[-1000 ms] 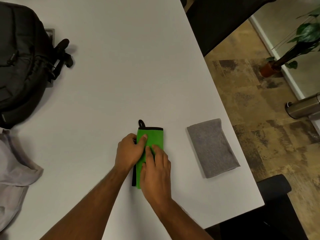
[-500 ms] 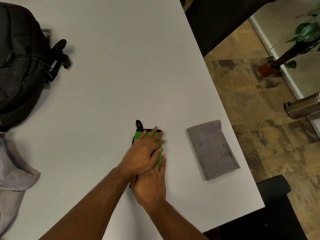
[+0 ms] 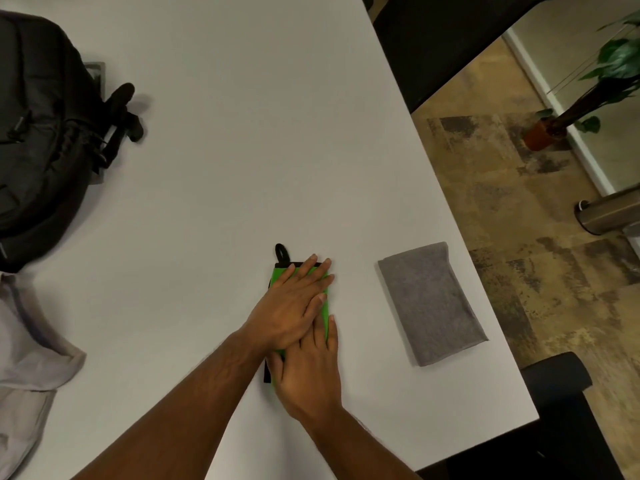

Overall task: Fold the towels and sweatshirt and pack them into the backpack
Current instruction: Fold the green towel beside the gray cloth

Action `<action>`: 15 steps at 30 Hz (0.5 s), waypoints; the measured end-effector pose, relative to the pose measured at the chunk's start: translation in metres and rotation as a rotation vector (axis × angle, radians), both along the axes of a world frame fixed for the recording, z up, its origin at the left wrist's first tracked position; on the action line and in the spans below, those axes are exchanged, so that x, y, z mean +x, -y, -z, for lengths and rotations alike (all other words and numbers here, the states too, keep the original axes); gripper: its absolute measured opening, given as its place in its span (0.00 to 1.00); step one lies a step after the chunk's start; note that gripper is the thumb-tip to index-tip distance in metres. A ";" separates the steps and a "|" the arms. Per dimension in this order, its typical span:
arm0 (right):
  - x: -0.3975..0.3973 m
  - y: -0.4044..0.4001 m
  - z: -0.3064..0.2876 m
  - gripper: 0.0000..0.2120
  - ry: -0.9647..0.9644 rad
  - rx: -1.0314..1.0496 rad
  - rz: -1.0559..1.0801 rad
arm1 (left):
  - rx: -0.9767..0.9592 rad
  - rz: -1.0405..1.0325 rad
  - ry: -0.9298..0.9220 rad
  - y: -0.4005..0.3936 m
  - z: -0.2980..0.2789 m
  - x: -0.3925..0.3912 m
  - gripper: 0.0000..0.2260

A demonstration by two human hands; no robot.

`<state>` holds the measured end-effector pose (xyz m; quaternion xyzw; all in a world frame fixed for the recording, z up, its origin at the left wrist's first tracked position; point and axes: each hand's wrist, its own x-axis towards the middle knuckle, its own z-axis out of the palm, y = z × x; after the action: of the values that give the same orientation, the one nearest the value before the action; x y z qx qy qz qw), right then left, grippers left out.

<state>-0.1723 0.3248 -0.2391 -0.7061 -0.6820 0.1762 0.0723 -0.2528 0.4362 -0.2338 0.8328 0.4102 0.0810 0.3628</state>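
A folded green towel (image 3: 325, 308) with black trim and a black loop lies on the white table (image 3: 242, 150), mostly covered by my hands. My left hand (image 3: 294, 306) presses flat on it with straight fingers. My right hand (image 3: 310, 372) lies flat on the towel's near end, partly under the left hand. A folded grey towel (image 3: 431, 301) rests to the right, near the table's edge. The black backpack (image 3: 38, 133) sits at the far left. A pale grey sweatshirt (image 3: 24, 362) lies unfolded at the left edge.
The table's right edge runs diagonally; beyond it are a black chair (image 3: 568, 420) at the near corner, another dark chair (image 3: 436, 36) at the far side, a potted plant (image 3: 543, 133) and a metal bin (image 3: 609, 213) on the patterned floor.
My left hand went from pinching the towel's left edge to lying flat across it, fingers stretched to the far end. My right hand slid back a little toward me.
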 end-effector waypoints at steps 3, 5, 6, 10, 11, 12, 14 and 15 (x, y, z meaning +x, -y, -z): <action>0.013 0.007 -0.006 0.26 -0.052 0.016 -0.013 | 0.080 -0.040 -0.066 -0.006 -0.003 0.002 0.27; 0.021 0.017 -0.011 0.28 -0.062 0.010 0.069 | 0.090 -0.126 -0.159 -0.015 -0.010 0.004 0.27; 0.023 0.022 -0.015 0.31 -0.077 -0.002 0.162 | 0.064 -0.165 -0.231 -0.020 -0.015 0.005 0.28; 0.036 0.029 -0.033 0.37 -0.247 -0.128 0.573 | 0.008 -0.206 -0.456 -0.036 -0.027 0.010 0.30; 0.041 0.029 -0.035 0.34 -0.277 -0.171 0.626 | -0.047 -0.218 -0.476 -0.040 -0.029 0.012 0.31; 0.046 0.028 -0.036 0.31 -0.296 -0.230 0.653 | -0.114 -0.222 -0.489 -0.044 -0.029 0.015 0.31; 0.057 0.028 -0.036 0.29 -0.329 -0.366 0.666 | -0.234 -0.185 -0.512 -0.047 -0.029 0.022 0.29; 0.064 0.028 -0.036 0.28 -0.362 -0.418 0.676 | -0.264 -0.157 -0.510 -0.045 -0.029 0.027 0.28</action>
<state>-0.1081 0.2969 -0.2032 -0.8469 -0.3386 0.3976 0.0999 -0.2260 0.4816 -0.2047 0.7376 0.5582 -0.1572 0.3459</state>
